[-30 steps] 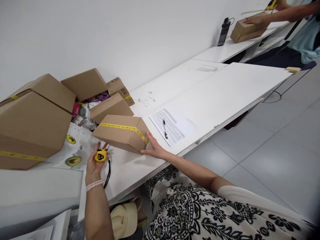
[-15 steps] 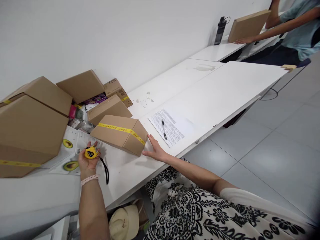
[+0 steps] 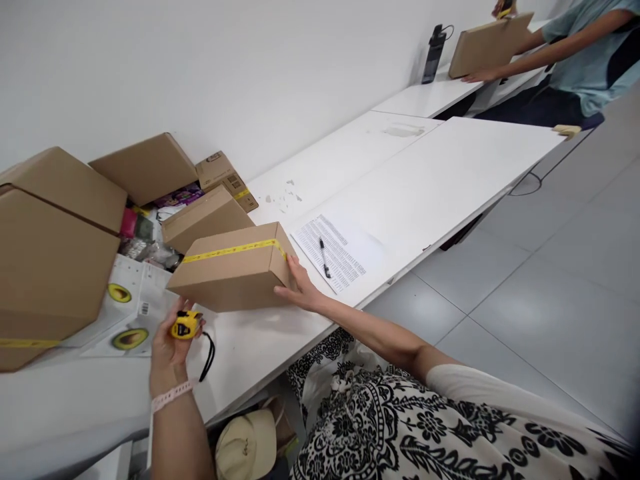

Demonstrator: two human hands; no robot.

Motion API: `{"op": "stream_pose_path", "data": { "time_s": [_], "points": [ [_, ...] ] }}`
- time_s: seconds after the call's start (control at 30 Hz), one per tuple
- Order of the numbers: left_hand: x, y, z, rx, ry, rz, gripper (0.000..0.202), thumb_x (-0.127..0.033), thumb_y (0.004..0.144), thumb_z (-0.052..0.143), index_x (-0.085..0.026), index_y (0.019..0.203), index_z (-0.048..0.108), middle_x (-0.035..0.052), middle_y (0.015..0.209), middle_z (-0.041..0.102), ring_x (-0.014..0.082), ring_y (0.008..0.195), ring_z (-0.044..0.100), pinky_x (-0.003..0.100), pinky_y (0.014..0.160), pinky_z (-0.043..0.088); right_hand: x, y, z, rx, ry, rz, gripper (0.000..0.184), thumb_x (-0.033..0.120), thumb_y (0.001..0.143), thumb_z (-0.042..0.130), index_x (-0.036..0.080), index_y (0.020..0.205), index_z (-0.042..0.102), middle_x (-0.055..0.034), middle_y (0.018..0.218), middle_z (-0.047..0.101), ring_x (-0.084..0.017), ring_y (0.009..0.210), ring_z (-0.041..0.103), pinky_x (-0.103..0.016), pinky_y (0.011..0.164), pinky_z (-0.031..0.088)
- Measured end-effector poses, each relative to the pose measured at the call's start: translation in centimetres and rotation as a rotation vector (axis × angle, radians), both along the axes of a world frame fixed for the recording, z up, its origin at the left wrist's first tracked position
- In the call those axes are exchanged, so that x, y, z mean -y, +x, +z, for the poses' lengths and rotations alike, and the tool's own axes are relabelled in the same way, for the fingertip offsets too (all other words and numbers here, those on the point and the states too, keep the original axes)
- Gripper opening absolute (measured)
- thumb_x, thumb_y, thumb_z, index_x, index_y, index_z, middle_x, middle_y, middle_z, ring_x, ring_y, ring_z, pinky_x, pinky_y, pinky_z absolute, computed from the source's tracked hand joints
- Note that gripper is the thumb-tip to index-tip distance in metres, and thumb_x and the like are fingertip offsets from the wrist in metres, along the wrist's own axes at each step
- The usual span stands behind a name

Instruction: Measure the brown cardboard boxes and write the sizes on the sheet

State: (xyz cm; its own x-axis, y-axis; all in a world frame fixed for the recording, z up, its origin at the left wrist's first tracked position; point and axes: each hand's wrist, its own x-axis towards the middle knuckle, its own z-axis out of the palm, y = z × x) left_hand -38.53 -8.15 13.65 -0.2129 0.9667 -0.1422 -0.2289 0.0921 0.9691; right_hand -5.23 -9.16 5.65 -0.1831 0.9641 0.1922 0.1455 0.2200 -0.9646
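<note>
A cardboard box (image 3: 235, 265) with yellow tape sits on the white table, turned slightly. My right hand (image 3: 301, 287) rests against its right end, thumb and fingers stretched apart, not wrapped around it. In my left hand (image 3: 170, 343) lies a yellow-and-black tape measure (image 3: 186, 325), its black wrist strap hanging down. The left fingertips are close to the box's near left corner; whether they touch it, I cannot tell. Right of the box are printed sheets (image 3: 345, 250) with a black pen (image 3: 325, 257) on them.
A large carton (image 3: 55, 260) stands at left, with smaller boxes (image 3: 210, 217), plastic-wrapped goods and an avocado-printed package (image 3: 145, 303). Farther along, a co-worker's hand (image 3: 483, 75) holds a flat carton (image 3: 490, 47) near a dark bottle (image 3: 434, 53). A beige cap (image 3: 247, 443) lies below the table edge.
The taped box has turned, showing more of its long near side. My left hand has tilted the tape measure more upright. At the far table, a yellow tape measure now shows above the co-worker's carton.
</note>
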Motion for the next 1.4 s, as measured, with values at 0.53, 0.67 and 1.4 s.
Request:
{"op": "stream_pose_path", "data": {
  "time_s": [0.53,0.67,1.4],
  "points": [
    [9.6,4.1,5.9,-0.169,-0.033,0.192,0.034,-0.042,0.070,0.066,-0.026,0.098,0.077,0.0046,0.117,0.074,0.0210,0.059,0.064,0.028,0.029,0.042,-1.1,1.8,11.1,0.462,0.195,-0.195,0.052,0.040,0.100,0.049,0.016,0.147,0.045,-0.0166,0.147,0.052,-0.035,0.130,0.051,-0.054,0.102,0.046],
    [12.6,8.7,4.6,-0.203,0.192,0.092,0.043,-0.049,0.069,0.071,-0.031,0.108,0.074,0.0064,0.111,0.072,0.0230,0.060,0.062,0.030,0.030,0.042,4.2,0.7,11.1,0.150,0.301,0.108,0.040,0.043,0.101,0.050,0.021,0.132,0.058,-0.0100,0.128,0.065,-0.024,0.115,0.059,-0.040,0.096,0.050],
    [16.1,17.9,0.5,-0.591,0.403,-0.294,0.073,-0.022,0.080,0.076,-0.028,0.145,0.043,0.0129,0.129,0.066,0.0219,0.096,0.065,0.041,0.089,0.054,9.3,3.5,6.2,-0.420,-0.408,0.473,0.039,0.059,0.091,0.061,0.020,0.090,0.064,-0.0007,0.079,0.060,-0.012,0.070,0.058,-0.030,0.068,0.052]
  ]
}}
